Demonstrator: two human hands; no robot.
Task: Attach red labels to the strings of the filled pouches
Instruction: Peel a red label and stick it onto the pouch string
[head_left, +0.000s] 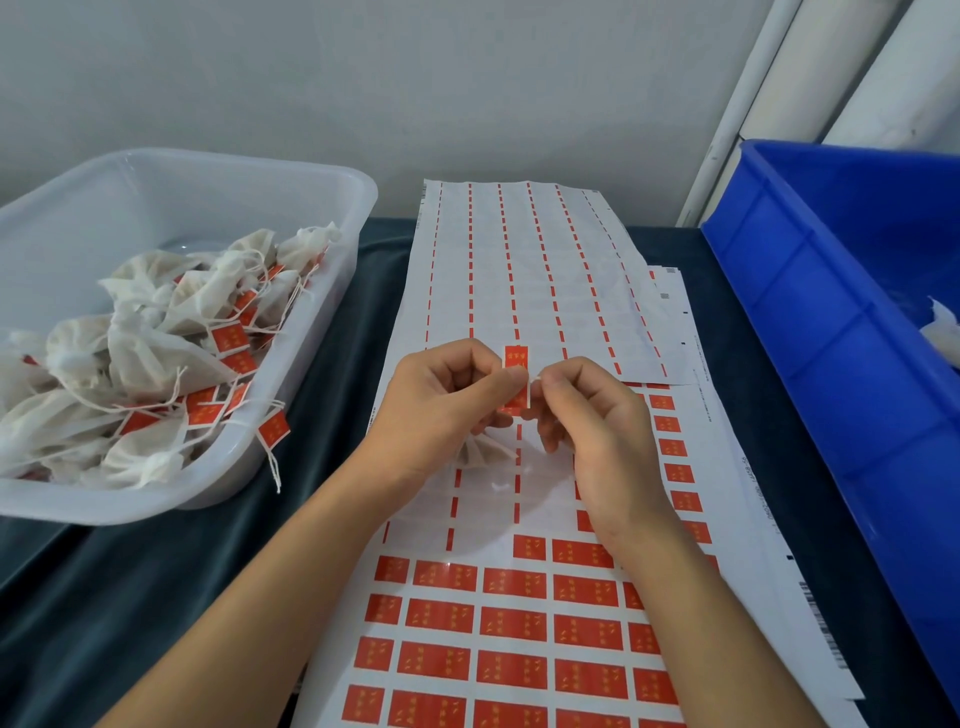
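Observation:
My left hand (447, 400) and my right hand (592, 415) meet above the label sheet (498, 623). Between their fingertips stands a red label (517, 374), upright, pinched by the left thumb and forefinger. The right fingertips pinch a thin white string at the label's right edge. A white filled pouch (480, 453) hangs below the left hand, partly hidden by it. The sheet under my forearms carries rows of red labels with gold print.
A clear plastic tub (332, 187) at the left holds several white pouches (156, 343) with red labels on their strings. A blue crate (810, 322) stands at the right with something white inside. A used backing sheet (519, 270) lies further back on the dark cloth.

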